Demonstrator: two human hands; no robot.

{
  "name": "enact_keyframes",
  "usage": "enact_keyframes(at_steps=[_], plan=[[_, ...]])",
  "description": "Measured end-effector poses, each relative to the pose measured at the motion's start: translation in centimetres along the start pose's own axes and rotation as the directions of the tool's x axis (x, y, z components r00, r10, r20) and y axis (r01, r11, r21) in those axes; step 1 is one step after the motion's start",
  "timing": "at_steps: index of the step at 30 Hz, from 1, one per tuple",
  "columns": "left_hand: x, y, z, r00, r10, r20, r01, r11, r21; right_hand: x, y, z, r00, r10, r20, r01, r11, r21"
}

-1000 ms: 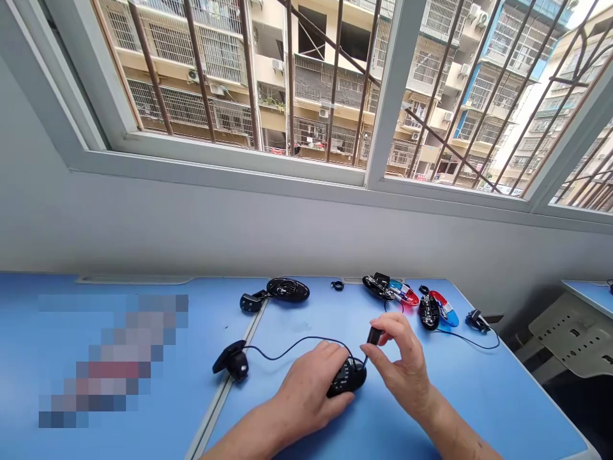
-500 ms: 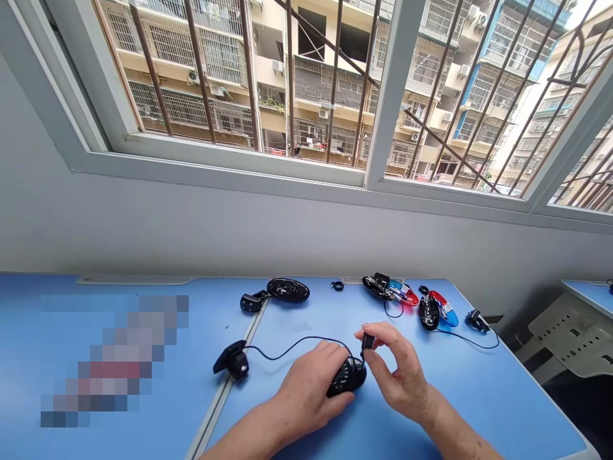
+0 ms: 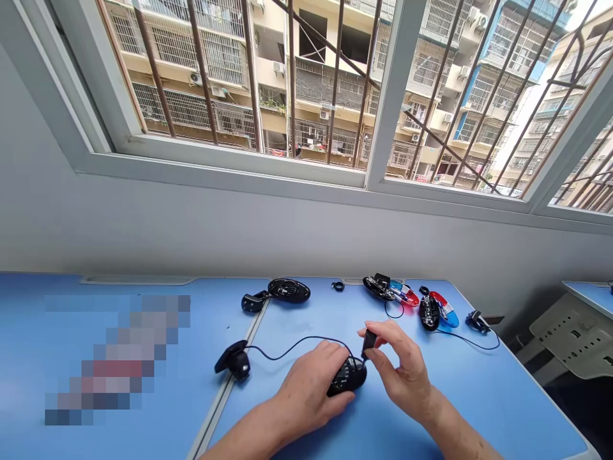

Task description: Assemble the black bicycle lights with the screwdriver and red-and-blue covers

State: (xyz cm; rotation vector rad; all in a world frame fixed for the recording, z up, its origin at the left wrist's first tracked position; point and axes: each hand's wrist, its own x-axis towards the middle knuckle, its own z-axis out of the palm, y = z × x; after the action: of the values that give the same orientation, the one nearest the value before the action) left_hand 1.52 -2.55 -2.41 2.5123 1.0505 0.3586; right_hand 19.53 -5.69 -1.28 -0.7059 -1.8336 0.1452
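My left hand (image 3: 313,378) is wrapped round a black oval casing (image 3: 348,377) on the blue table, holding it from the left. The casing's dark upper side carries small light marks. In my right hand (image 3: 398,365), thumb and fingers pinch a small black-handled tool (image 3: 368,342). Its thin lower end meets the right rim of the casing; the exact contact is too small to tell. A thin black cable (image 3: 297,348) runs from the casing leftward to a black clip-like part (image 3: 234,361) with a round lens-like front, lying by the table seam.
Toward the back lies another black oval device (image 3: 288,291) with a jointed part, then a small black ring (image 3: 338,286). Several black casings (image 3: 378,287) and red-and-blue shells (image 3: 445,310) lie at right, with a cabled black clip (image 3: 477,321). A blurred patch (image 3: 115,364) covers the left table.
The handle of the tool in my right hand tilts slightly more to the right, and the fingers have shifted a little. My left hand and the casing stay in place.
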Motion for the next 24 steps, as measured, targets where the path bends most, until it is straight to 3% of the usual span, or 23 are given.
enact_keyframes(at_steps=[4, 12, 20, 24], plan=[[-0.01, -0.02, 0.07, 1.000, 0.000, -0.001, 0.000, 1.000, 0.006, -0.09, -0.09, 0.07, 1.000, 0.004, 0.014, -0.004, 1.000, -0.004], [-0.04, 0.13, -0.10, 1.000, 0.001, 0.005, -0.001, 1.000, 0.028, -0.01, 0.30, 0.19, 0.992, 0.031, -0.125, -0.045, 0.993, -0.110], [-0.05, -0.13, 0.08, 1.000, 0.006, -0.007, -0.006, 1.000, -0.002, 0.18, -0.57, -0.13, 1.000, -0.011, 0.018, 0.011, 1.000, 0.010], [-0.06, -0.28, 0.23, 1.000, 0.016, -0.012, -0.016, 1.000, 0.003, 0.12, -0.56, 0.11, 1.000, 0.002, 0.005, -0.002, 1.000, -0.026]])
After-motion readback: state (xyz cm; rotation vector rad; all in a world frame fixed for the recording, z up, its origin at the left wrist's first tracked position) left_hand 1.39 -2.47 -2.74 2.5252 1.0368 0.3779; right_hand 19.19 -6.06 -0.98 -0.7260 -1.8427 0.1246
